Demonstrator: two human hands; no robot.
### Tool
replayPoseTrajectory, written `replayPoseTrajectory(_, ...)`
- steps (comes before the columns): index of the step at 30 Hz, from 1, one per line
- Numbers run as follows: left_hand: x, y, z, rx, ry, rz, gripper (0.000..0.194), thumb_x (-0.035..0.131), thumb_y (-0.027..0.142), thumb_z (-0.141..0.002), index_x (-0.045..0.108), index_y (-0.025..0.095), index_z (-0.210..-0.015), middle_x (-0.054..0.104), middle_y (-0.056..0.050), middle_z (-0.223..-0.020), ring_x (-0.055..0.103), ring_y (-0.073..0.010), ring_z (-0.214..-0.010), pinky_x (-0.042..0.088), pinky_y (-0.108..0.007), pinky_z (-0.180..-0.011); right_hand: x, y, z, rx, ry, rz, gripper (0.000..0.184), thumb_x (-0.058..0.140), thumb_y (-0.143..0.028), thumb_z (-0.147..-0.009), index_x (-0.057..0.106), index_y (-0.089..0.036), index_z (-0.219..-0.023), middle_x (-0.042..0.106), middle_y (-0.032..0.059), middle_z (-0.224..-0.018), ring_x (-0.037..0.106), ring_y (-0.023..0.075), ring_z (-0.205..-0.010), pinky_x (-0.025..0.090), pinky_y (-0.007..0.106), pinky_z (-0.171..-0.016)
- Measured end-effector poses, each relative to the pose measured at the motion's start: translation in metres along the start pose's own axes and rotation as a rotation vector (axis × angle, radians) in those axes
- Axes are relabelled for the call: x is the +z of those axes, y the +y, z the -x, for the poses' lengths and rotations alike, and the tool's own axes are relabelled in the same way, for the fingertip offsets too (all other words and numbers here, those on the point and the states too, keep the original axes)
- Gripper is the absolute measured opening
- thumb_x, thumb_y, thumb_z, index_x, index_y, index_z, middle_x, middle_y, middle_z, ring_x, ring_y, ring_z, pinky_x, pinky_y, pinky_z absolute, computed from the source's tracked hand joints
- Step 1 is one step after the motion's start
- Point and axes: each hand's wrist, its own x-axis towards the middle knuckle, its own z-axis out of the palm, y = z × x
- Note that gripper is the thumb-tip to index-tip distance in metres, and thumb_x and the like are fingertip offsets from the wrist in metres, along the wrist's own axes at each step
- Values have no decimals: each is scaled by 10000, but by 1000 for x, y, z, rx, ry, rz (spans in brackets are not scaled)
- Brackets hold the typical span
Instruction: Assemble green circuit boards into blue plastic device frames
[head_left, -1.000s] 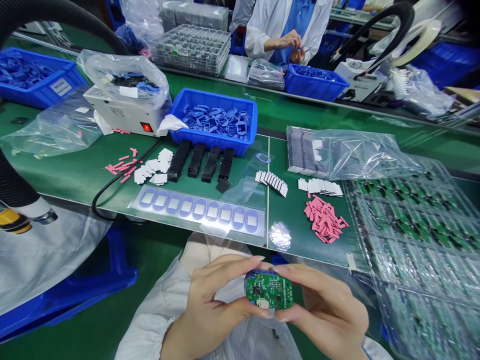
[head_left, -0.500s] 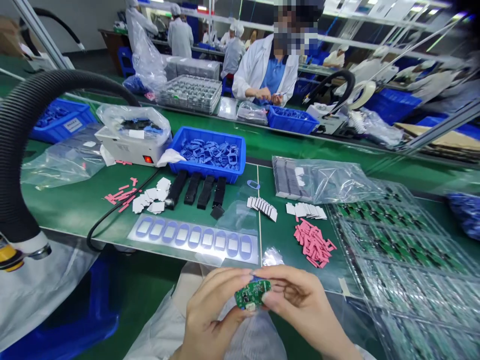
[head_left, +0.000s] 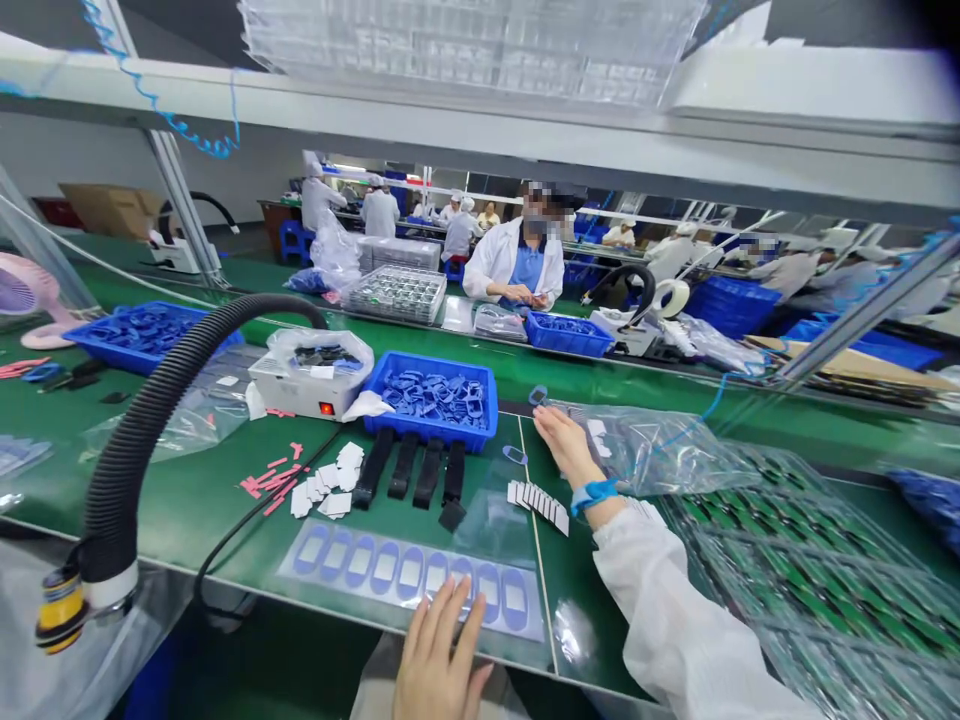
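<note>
My right hand (head_left: 561, 440) reaches forward across the green bench with its fingers stretched out. Its fingertips touch a small blue oval piece (head_left: 538, 395) at the edge of the far belt. A blue wristband (head_left: 592, 493) and a white sleeve cover that arm. My left hand (head_left: 439, 655) lies low at the near edge, fingers apart and flat on a clear sheet of blue oval rings (head_left: 360, 565). It holds nothing. The green circuit board is not in sight.
A blue bin of rings (head_left: 435, 400), black blocks (head_left: 409, 470), white pads (head_left: 536, 500) and pink strips (head_left: 270, 480) lie ahead. A plastic bag (head_left: 660, 450) and trays of green boards (head_left: 787, 570) fill the right. A black hose (head_left: 150, 420) curves at left. A person (head_left: 517, 265) works opposite.
Both hands let go of the green board they held near my lap. The right hand reached out to the far belt, the left dropped onto the ring sheet. The view tilted up.
</note>
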Motion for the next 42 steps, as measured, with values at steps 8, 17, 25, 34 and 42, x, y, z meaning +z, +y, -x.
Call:
replayPoseTrajectory(8, 6, 1, 2, -37, 27, 58, 414, 517, 175, -885, 550, 238, -1293, 671, -30, -1278, 627, -246, -1149, 508, -389, -918, 7, 13, 77, -84, -387, 559, 242, 571, -338, -912, 604, -143, -1052, 649, 40, -1000, 642, 150, -827, 547, 343, -734)
replayPoseTrajectory(17, 3, 5, 1, -64, -42, 85, 508, 566, 130, -823, 517, 223, -1320, 638, -41, -1321, 610, -276, -1176, 559, -443, -909, 57, 13, 133, -332, -474, 1191, 276, 682, -429, -804, 631, -158, -782, 645, 5, -772, 626, 161, -768, 506, 344, -741)
replayPoseTrajectory(25, -3, 0, 1, 24, -75, 45, 519, 576, 192, -844, 482, 192, -1354, 622, -64, -1339, 611, -278, -1177, 572, -431, -886, 60, 11, 132, -477, -490, 1242, 214, 559, -345, -919, 625, -158, -1000, 661, 37, -985, 644, 152, -849, 541, 355, -775)
replayPoseTrajectory(34, -13, 4, -4, 102, -133, 55, 565, 609, 267, -840, 458, 184, -1378, 573, -120, -1383, 571, -323, -1221, 555, -465, -911, 43, -3, 145, -732, -357, 898, 212, 528, -300, -923, 699, -188, -865, 686, 49, -852, 617, 152, -721, 475, 283, -650)
replayPoseTrajectory(42, -32, 22, -9, -150, -207, 827, 567, 561, 496, -852, 522, 211, -1340, 577, -149, -1374, 518, -319, -1275, 438, -507, -1044, -6, -42, 206, -625, -462, 579, 221, 536, -332, -903, 628, -206, -746, 635, 36, -794, 600, 141, -685, 475, 226, -555)
